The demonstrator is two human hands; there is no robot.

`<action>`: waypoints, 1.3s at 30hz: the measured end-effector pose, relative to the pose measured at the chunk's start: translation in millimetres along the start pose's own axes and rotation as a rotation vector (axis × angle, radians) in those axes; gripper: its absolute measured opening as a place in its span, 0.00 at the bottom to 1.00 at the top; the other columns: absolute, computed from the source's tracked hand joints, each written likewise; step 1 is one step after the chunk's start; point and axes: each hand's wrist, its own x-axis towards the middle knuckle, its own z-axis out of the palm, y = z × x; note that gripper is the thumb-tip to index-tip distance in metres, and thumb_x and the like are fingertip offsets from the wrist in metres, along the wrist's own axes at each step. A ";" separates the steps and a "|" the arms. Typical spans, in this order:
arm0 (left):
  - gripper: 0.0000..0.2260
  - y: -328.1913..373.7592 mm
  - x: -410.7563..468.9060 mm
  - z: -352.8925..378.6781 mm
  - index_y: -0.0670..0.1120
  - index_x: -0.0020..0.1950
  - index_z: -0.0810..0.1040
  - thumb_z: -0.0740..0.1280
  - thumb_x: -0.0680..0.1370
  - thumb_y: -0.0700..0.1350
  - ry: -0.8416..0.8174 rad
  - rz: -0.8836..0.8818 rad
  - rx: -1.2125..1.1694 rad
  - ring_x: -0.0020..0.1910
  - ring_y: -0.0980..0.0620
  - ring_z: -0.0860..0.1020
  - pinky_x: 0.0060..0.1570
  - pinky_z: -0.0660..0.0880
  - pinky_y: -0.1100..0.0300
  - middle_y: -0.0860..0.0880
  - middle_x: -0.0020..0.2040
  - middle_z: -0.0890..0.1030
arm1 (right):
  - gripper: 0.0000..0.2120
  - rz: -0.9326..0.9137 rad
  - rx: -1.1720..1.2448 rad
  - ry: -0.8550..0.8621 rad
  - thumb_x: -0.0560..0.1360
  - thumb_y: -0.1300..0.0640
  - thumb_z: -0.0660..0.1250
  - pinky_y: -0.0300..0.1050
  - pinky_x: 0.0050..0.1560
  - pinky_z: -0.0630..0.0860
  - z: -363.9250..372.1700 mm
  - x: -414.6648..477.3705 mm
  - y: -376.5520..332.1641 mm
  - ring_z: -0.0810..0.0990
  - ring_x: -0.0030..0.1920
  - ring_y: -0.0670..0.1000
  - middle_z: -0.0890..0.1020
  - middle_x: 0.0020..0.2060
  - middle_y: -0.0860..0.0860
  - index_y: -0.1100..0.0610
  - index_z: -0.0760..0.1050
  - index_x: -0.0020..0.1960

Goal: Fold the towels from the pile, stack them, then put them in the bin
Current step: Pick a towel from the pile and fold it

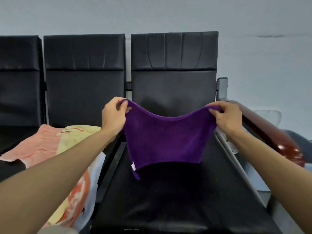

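Towel pile (50,146) near left waits, left hand (114,115) and right hand (226,115) pinch the purple towel (165,141)'s corners above the bench (168,200), so nothing's folded or stacked yet.

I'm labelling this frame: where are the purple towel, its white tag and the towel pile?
purple towel (165,141): head view, middle of the hanging cloth.
white tag (133,166): head view, the tag's centre.
towel pile (39,144): head view, the pink towel's upper face.
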 end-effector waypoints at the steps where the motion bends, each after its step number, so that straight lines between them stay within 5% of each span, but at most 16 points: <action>1: 0.11 2.9 -2.4 -4.1 0.50 0.44 0.76 0.61 0.82 0.38 -0.004 0.005 -0.003 0.44 0.53 0.83 0.50 0.79 0.59 0.51 0.41 0.81 | 0.11 -0.010 -0.003 -0.012 0.75 0.65 0.68 0.37 0.46 0.74 -5.7 -1.2 -2.1 0.80 0.45 0.47 0.83 0.42 0.49 0.50 0.83 0.46; 4: 0.08 6.3 -19.4 -21.5 0.48 0.46 0.77 0.61 0.82 0.39 -0.047 -0.015 0.026 0.39 0.57 0.82 0.44 0.79 0.62 0.49 0.41 0.82 | 0.10 -0.029 0.011 -0.148 0.75 0.66 0.69 0.43 0.48 0.77 -25.4 -16.3 -4.9 0.81 0.44 0.48 0.84 0.42 0.50 0.52 0.83 0.47; 8: 0.07 1.1 -54.0 -50.9 0.46 0.46 0.80 0.64 0.80 0.40 -0.270 -0.022 0.212 0.32 0.63 0.78 0.39 0.74 0.70 0.54 0.35 0.82 | 0.10 -0.018 0.050 -0.561 0.73 0.69 0.70 0.33 0.40 0.77 -55.0 -51.0 -3.5 0.81 0.36 0.44 0.84 0.37 0.52 0.56 0.82 0.44; 11: 0.06 -11.2 -81.9 -69.8 0.45 0.45 0.81 0.66 0.79 0.40 -0.502 -0.109 0.329 0.39 0.58 0.80 0.45 0.74 0.62 0.52 0.38 0.84 | 0.10 0.041 -0.090 -0.846 0.72 0.68 0.72 0.34 0.39 0.77 -63.5 -79.9 11.1 0.80 0.36 0.44 0.85 0.35 0.49 0.53 0.82 0.44; 16: 0.06 -33.7 -106.6 -78.0 0.45 0.47 0.80 0.64 0.81 0.41 -0.921 -0.385 0.419 0.40 0.54 0.82 0.49 0.78 0.55 0.49 0.40 0.84 | 0.07 0.208 -0.258 -1.117 0.73 0.66 0.71 0.63 0.54 0.78 -53.7 -114.6 40.0 0.83 0.47 0.56 0.85 0.46 0.60 0.59 0.82 0.50; 19: 0.07 -45.1 -109.1 -71.7 0.43 0.50 0.79 0.62 0.81 0.42 -0.956 -0.442 0.423 0.37 0.54 0.82 0.38 0.79 0.61 0.46 0.40 0.83 | 0.06 0.279 -0.220 -1.117 0.74 0.66 0.70 0.67 0.54 0.77 -47.6 -117.9 49.3 0.82 0.52 0.64 0.84 0.49 0.62 0.60 0.81 0.51; 24: 0.08 -67.0 -90.8 -53.5 0.42 0.53 0.78 0.62 0.82 0.43 -0.843 -0.507 0.354 0.39 0.50 0.79 0.34 0.77 0.61 0.43 0.43 0.82 | 0.05 0.340 -0.141 -1.018 0.77 0.63 0.67 0.63 0.52 0.78 -38.2 -96.5 63.9 0.83 0.48 0.60 0.84 0.49 0.61 0.60 0.81 0.51; 33: 0.07 -114.3 -64.9 -2.5 0.42 0.54 0.78 0.62 0.81 0.41 -0.639 -0.465 0.524 0.41 0.46 0.80 0.32 0.76 0.59 0.41 0.46 0.83 | 0.03 0.284 -0.290 -0.881 0.77 0.59 0.69 0.41 0.31 0.79 6.0 -60.1 109.6 0.82 0.37 0.50 0.84 0.38 0.52 0.54 0.81 0.46; 39: 0.17 -136.0 -66.8 17.2 0.47 0.66 0.74 0.66 0.76 0.41 -0.764 -0.199 1.023 0.57 0.49 0.75 0.58 0.70 0.56 0.47 0.58 0.76 | 0.06 0.107 -0.568 -0.805 0.74 0.54 0.72 0.35 0.44 0.68 36.2 -65.4 140.5 0.78 0.45 0.47 0.83 0.45 0.49 0.53 0.83 0.50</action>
